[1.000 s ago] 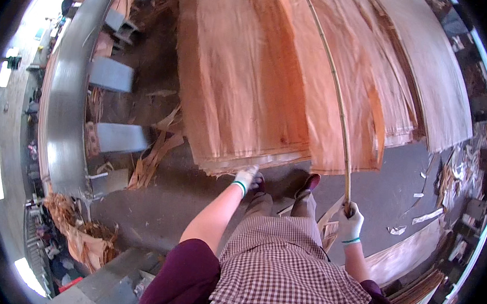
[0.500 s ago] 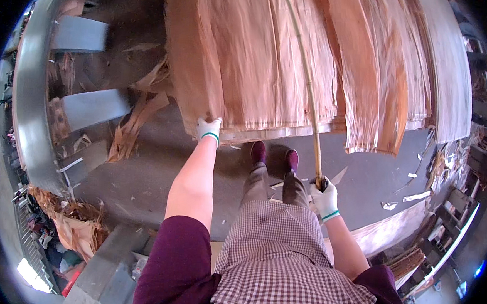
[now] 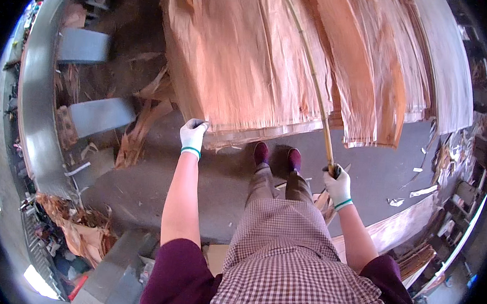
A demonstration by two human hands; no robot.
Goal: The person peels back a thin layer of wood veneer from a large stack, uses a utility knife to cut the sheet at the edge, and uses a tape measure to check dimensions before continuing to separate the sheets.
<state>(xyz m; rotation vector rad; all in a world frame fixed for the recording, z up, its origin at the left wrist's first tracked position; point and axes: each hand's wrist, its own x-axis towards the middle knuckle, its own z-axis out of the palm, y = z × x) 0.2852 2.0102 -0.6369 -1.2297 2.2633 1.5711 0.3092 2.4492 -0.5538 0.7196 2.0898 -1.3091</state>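
A broad stack of thin reddish-brown wood veneer sheets [image 3: 232, 67] lies in front of me, with ragged near edges. My left hand [image 3: 193, 135], in a white glove with a green cuff band, is closed on the near left corner of the top veneer sheet, fingers and thumb pinching it. In my right hand [image 3: 339, 188], gloved the same way, is the near end of a long thin bamboo pole [image 3: 314, 73]. The pole runs away from me across the veneer, and its far end leaves the picture at the top.
Loose veneer strips [image 3: 134, 137] litter the dark floor [image 3: 157, 202] at left. Grey metal bars [image 3: 102, 115] jut from a long metal rail [image 3: 36, 122]. A paler sheet [image 3: 449, 70] borders the stack's right side. Scraps [image 3: 422, 192] lie at right, near a rack [image 3: 454, 220].
My left hand has moved left with the sheet's corner, and the top sheet now spreads wider over the stack's left side. My right hand and the pole's near end have shifted slightly right and away.
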